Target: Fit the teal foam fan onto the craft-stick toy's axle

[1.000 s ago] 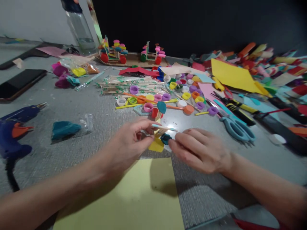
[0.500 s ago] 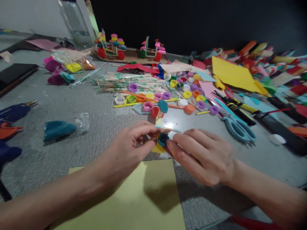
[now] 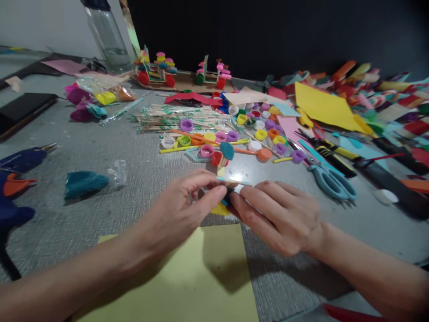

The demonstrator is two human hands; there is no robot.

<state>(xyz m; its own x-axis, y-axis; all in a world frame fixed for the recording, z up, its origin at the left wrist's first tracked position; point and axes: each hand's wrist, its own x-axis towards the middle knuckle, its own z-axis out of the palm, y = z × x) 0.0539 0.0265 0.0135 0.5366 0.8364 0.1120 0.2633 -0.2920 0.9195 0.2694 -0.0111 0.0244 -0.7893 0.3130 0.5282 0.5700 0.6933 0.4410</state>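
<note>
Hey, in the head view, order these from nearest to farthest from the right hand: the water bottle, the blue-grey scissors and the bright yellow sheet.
From the right hand:
1. Blue-grey scissors: just beyond it, to the right.
2. Bright yellow sheet: farther back, right of centre.
3. Water bottle: at the back left.

In mid-frame, a thin pale stick with light-blue ends looks like matt wood; a small dark-teal piece below is too hidden to judge. Above them, a round pink plastic cap looks smooth, and a bundle of pale wooden sticks shines under clear film. At the bottom, a flat yellow-green paper sheet is matt, the grey tabletop finely streaked and glossy mid-frame
</note>
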